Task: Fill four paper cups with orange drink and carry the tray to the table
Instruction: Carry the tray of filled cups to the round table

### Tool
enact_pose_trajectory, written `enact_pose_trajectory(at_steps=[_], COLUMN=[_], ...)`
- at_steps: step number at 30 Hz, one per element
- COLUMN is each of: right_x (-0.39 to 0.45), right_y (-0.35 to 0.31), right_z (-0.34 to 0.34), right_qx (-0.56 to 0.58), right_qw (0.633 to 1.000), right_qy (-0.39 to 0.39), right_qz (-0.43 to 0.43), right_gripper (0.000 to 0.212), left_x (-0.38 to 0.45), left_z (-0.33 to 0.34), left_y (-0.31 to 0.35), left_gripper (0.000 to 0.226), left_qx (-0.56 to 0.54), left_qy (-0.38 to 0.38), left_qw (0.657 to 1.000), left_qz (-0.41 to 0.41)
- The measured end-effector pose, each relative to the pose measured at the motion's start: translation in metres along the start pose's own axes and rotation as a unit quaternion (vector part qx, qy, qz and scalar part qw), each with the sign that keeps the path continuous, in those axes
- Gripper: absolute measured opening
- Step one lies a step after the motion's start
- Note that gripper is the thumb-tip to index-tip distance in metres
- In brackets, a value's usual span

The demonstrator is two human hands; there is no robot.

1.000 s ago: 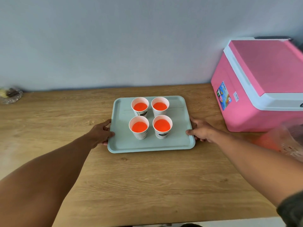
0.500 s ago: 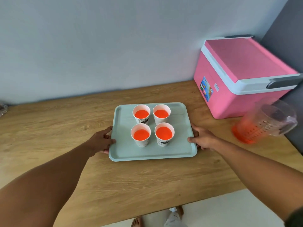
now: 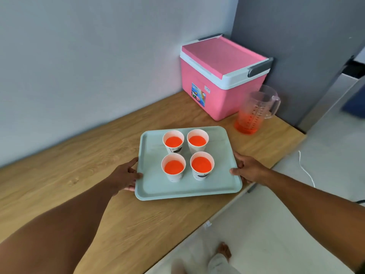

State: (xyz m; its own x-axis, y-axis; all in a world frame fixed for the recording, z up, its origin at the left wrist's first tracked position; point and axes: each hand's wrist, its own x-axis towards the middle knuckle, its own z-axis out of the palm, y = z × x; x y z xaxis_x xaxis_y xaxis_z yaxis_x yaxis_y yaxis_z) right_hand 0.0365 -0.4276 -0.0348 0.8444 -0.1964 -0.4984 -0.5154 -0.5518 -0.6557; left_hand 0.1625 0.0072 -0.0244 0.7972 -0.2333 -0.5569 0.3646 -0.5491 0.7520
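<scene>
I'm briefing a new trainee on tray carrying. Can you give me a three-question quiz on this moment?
1. True or false: both hands grip the tray.
2. How many paper cups hold orange drink?
3. What stands right of the pink cooler: (a) a kettle, (b) a clear pitcher, (c) a bowl?

Key:
1. True: the left hand and the right hand each hold a short edge.
2. Four.
3. (b): the clear pitcher, with a little orange drink left in it.
</scene>
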Motion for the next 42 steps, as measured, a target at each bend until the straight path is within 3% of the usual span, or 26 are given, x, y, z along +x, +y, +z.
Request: enact_pose_trajectory(at_steps=[14, 34, 42], right_x=[-0.138, -0.34, -0.422], right_y=[0.138, 0.356, 0.418], right_z=[-0.04, -0.147, -0.158], right_qx=[0.097, 0.167, 0.2], right_qw=[0.981, 0.931, 0.889], right_qy=[0.121, 0.249, 0.308], right_qz=[0.117, 0.209, 0.275], right_gripper=[0.082, 0.083, 0.076], left_x=[0.011, -0.055, -0.08], left_z=[0.14, 0.448, 0.562], left_y=[0.071, 0.187, 0.227], left_gripper=[0.079, 0.078, 0.069], left_qx=[0.083, 0.183, 0.217], left_qy=[-0.134, -0.245, -0.343], left_qw=[0.987, 0.946, 0.903], left_qz=[0.034, 0.107, 0.138])
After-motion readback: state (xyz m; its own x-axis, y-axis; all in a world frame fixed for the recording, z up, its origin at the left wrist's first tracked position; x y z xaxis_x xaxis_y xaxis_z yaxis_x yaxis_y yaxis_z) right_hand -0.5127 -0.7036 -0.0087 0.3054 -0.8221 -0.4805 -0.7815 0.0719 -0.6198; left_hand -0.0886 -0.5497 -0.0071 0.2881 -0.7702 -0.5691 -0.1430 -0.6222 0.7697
